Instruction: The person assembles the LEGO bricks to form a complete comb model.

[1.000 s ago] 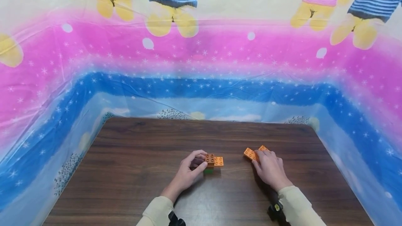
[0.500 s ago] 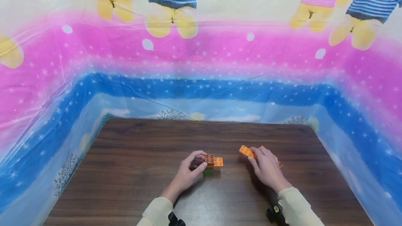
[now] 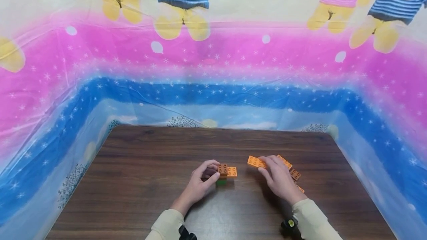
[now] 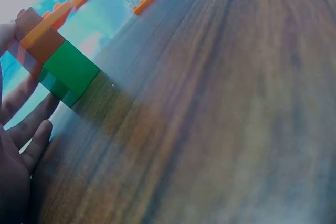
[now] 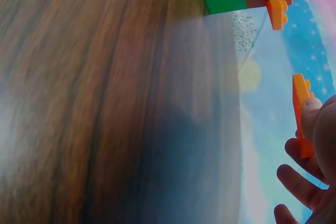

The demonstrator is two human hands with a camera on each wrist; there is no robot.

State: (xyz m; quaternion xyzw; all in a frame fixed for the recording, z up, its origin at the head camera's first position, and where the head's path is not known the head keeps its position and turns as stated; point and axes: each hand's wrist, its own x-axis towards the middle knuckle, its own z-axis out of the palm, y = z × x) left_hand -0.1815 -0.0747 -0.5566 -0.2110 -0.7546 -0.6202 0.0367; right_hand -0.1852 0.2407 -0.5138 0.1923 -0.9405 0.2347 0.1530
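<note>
A small tower of toy building bricks stands on the table, a green brick (image 4: 73, 69) at its base and brown bricks above. Sandwiched between the brown bricks, a flat orange brick (image 3: 232, 172) juts out to the right. My left hand (image 3: 199, 184) holds the tower from the left, thumb in front and fingers behind. Between thumb and fingers, my right hand (image 3: 281, 180) pinches another flat orange brick (image 5: 300, 111), raised above the table to the right of the tower. Its studs face up, and its left end (image 3: 255, 161) sticks out past the fingertips.
Behind and beside the right hand lie a flat orange brick (image 3: 285, 161), a brown brick (image 3: 295, 174) and a further orange piece (image 3: 301, 188), partly hidden by the wrist. Printed cloth (image 3: 210, 92) hangs around the far and side edges of the wooden table (image 3: 150, 158).
My right hand has picked up the flat orange brick and carried it left toward the tower, uncovering the brown brick and orange piece behind. The left hand and tower stay put.
</note>
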